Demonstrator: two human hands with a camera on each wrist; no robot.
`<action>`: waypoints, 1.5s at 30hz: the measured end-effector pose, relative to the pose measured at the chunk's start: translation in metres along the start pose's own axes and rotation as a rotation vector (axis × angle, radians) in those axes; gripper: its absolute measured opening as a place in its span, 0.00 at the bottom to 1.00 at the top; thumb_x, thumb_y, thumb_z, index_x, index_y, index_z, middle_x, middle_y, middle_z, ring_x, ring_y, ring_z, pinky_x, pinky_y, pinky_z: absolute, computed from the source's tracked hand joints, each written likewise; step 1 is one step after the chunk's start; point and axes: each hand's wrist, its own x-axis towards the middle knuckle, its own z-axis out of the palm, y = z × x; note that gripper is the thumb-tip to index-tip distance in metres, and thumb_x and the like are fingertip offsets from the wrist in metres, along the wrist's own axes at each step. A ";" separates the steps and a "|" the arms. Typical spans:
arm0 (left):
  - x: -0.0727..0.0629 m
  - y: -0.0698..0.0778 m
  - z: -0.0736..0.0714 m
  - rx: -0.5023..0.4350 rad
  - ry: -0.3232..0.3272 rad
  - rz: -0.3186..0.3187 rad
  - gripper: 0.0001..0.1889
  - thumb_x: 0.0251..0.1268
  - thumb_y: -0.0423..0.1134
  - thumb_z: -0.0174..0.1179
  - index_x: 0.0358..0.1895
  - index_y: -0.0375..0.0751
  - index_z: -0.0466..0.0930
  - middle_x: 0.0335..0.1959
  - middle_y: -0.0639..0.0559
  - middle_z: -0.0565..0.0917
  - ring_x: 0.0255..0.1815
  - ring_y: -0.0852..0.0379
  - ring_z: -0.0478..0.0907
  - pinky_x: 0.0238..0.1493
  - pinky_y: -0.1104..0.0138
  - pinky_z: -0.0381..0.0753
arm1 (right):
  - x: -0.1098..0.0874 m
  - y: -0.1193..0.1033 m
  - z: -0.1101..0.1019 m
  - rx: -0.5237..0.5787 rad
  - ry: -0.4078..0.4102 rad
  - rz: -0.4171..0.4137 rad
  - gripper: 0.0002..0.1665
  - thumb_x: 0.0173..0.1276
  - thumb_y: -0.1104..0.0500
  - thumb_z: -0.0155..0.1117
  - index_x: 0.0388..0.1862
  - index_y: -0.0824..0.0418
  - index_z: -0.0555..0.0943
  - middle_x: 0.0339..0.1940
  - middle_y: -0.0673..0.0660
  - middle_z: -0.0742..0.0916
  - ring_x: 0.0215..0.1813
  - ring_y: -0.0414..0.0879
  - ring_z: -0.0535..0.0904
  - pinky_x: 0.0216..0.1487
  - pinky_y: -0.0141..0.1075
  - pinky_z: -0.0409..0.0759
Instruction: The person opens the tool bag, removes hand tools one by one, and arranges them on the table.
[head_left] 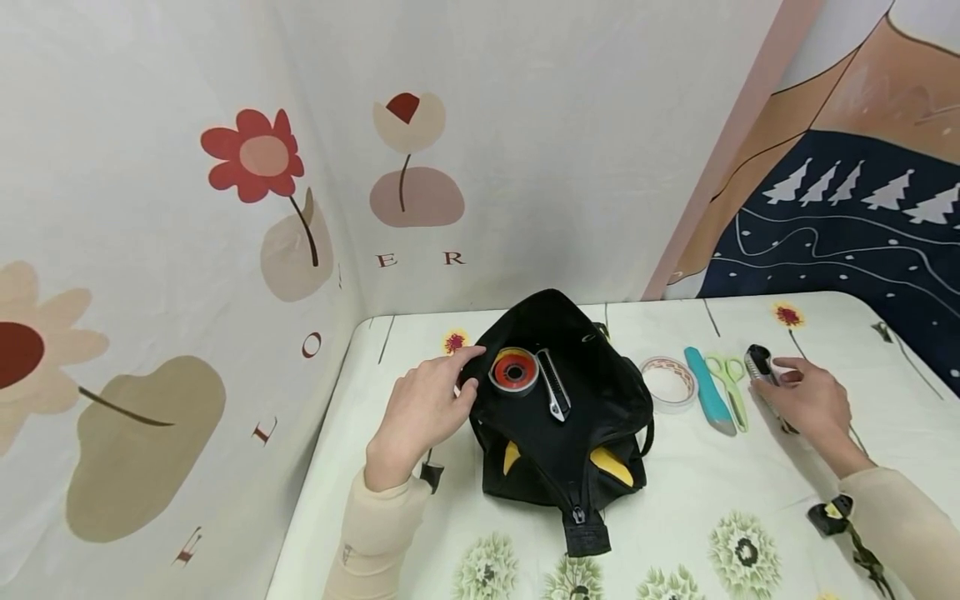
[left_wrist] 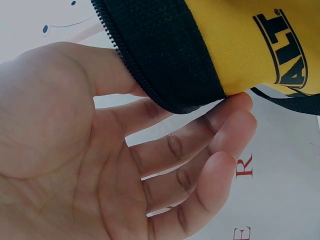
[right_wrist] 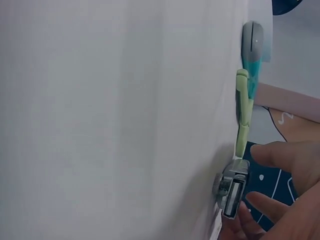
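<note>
An unzipped black and yellow bag (head_left: 562, 467) stands with its mouth spread. My left hand (head_left: 427, 404) holds its left rim, thumb inside and fingers outside; the left wrist view shows the zipper edge (left_wrist: 120, 55) between them. Inside the bag lie a tape roll with an orange core (head_left: 515, 371) and a slim silver box cutter (head_left: 553, 385). At the right, my right hand (head_left: 813, 404) is around a black and silver utility knife (head_left: 759, 360) with a knurled knob. In the right wrist view, thumb and fingers stand apart on either side of it.
Between the bag and the utility knife lie a clear tape roll (head_left: 669, 383), a teal-handled tool with a grey tip (head_left: 708, 392) and light green scissors (head_left: 729, 385). A floral cloth (head_left: 660, 517) covers the table. Printed fabric (head_left: 540, 167) hangs behind it.
</note>
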 end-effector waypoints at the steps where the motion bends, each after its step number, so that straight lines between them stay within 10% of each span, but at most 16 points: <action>1: 0.000 0.000 0.000 0.000 0.000 0.001 0.26 0.80 0.36 0.63 0.78 0.45 0.80 0.14 0.57 0.65 0.12 0.59 0.57 0.18 0.66 0.54 | -0.001 -0.001 0.000 0.012 0.013 -0.010 0.35 0.77 0.56 0.71 0.72 0.79 0.75 0.57 0.81 0.83 0.52 0.74 0.83 0.34 0.42 0.74; 6: 0.000 0.000 0.000 0.000 0.000 -0.002 0.26 0.81 0.36 0.63 0.78 0.45 0.80 0.13 0.57 0.65 0.12 0.59 0.57 0.18 0.66 0.54 | -0.004 -0.007 -0.001 0.054 0.078 -0.071 0.33 0.78 0.58 0.71 0.72 0.77 0.77 0.58 0.80 0.84 0.53 0.71 0.82 0.38 0.40 0.72; 15: -0.001 0.000 0.000 0.003 0.005 0.002 0.25 0.81 0.36 0.63 0.78 0.45 0.81 0.14 0.57 0.65 0.12 0.59 0.57 0.17 0.67 0.55 | -0.012 -0.043 -0.002 0.196 0.191 -0.114 0.30 0.78 0.56 0.75 0.73 0.69 0.82 0.54 0.69 0.87 0.36 0.16 0.66 0.41 0.24 0.68; 24: -0.001 0.000 0.000 -0.003 0.002 0.001 0.25 0.81 0.36 0.63 0.78 0.45 0.81 0.13 0.57 0.65 0.12 0.59 0.57 0.17 0.67 0.54 | -0.029 -0.096 -0.005 0.401 0.251 -0.261 0.26 0.73 0.63 0.79 0.67 0.67 0.86 0.38 0.26 0.80 0.42 0.24 0.76 0.45 0.15 0.71; 45: -0.001 0.001 0.000 -0.005 -0.008 -0.015 0.26 0.81 0.36 0.63 0.78 0.46 0.80 0.15 0.56 0.68 0.12 0.58 0.60 0.18 0.66 0.57 | -0.062 -0.197 0.022 0.757 0.090 -0.625 0.23 0.64 0.77 0.78 0.58 0.71 0.89 0.47 0.39 0.89 0.48 0.37 0.84 0.48 0.26 0.79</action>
